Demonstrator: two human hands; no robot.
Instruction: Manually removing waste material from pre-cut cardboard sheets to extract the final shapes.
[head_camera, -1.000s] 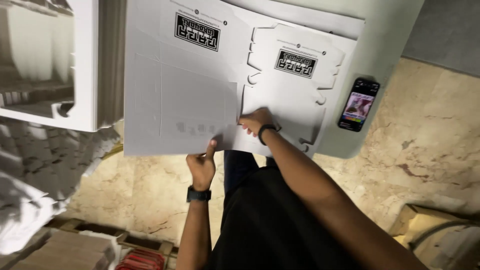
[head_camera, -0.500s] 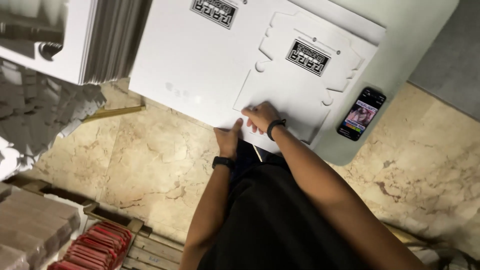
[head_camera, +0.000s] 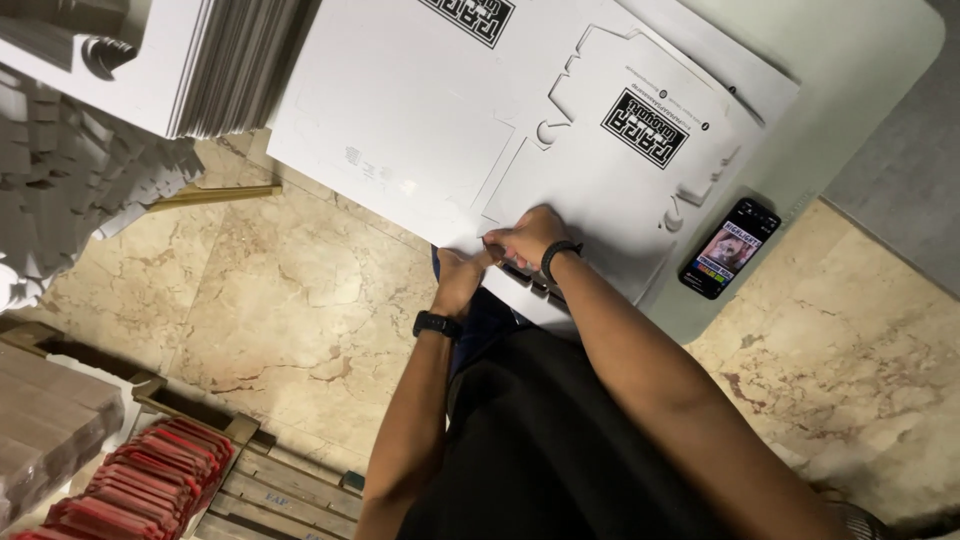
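Left hand (head_camera: 458, 280) and right hand (head_camera: 525, 238) closed together, pinching near edge of flat white cardboard sheet (head_camera: 420, 130) at table (head_camera: 850, 90) edge, centre frame; phone (head_camera: 728, 248) at three o'clock.

Matt white cardboard sheets (head_camera: 420, 110), smooth, on matt pale counter (head_camera: 860, 60); glossy polished marble floor (head_camera: 290, 300); glossy glass phone (head_camera: 729, 248); rough wooden pallet (head_camera: 280, 480) near left; matt black rubbery wristbands (head_camera: 438, 324)
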